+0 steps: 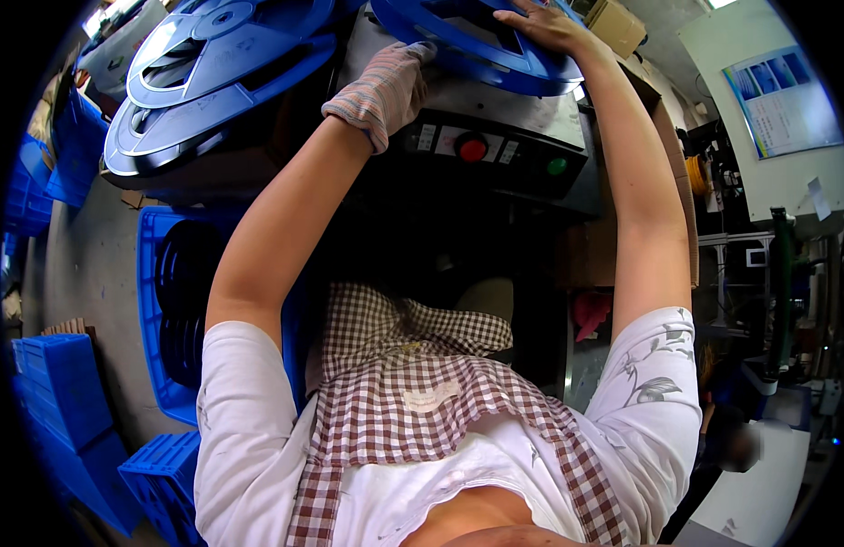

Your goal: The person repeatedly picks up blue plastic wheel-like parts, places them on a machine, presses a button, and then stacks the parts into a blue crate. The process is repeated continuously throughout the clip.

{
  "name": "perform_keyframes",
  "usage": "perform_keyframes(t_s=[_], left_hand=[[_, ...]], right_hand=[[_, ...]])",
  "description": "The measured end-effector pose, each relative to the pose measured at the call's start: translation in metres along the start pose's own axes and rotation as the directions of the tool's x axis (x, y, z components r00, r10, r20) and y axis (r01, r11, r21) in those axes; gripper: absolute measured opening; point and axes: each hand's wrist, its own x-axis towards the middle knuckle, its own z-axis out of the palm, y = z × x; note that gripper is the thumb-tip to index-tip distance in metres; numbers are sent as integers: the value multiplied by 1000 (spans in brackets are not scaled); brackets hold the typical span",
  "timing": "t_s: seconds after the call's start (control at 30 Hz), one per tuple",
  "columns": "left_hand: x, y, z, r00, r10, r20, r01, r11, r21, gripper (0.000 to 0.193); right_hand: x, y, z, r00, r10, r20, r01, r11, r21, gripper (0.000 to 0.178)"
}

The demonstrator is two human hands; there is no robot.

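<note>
A blue plastic reel (481, 66) with open cut-outs lies over the metal top of a machine at the upper middle. My left hand (385, 91), in a striped knit glove, is closed at the reel's near left rim, its fingertips partly hidden. Bare, my right hand (548, 25) grips the reel's right side, with fingers reaching over the flange. Beneath the reel, the machine's dark front panel (522, 169) carries a red button (471, 149) and a green button (557, 167). Left of my gloved hand, several blue reels (217, 77) are stacked, overlapping one another.
Beside my left arm stands a blue crate (151, 314) holding black round parts. More blue crates (66, 387) line the floor at left. A cardboard box (615, 27) sits beyond my right hand; a board with a posted sheet (782, 105) is at far right.
</note>
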Motion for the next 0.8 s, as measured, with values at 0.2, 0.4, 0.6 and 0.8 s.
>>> perform_keyframes(t_s=[0.2, 0.4, 0.6, 0.8], left_hand=[[11, -9, -38, 851, 233, 471, -499, 638, 586, 39], [-77, -14, -20, 972, 58, 226, -102, 976, 190, 39], [-101, -28, -24, 970, 60, 235, -129, 949, 289, 32], [-109, -32, -34, 974, 76, 215, -150, 925, 350, 30]], right_hand=[[7, 8, 0, 991, -117, -66, 109, 988, -106, 68], [-4, 2, 4, 994, 104, -25, -103, 994, 37, 63], [11, -7, 18, 984, 177, 3, -177, 983, -49, 66], [31, 3, 39, 978, 196, 71, -190, 978, -84, 73]])
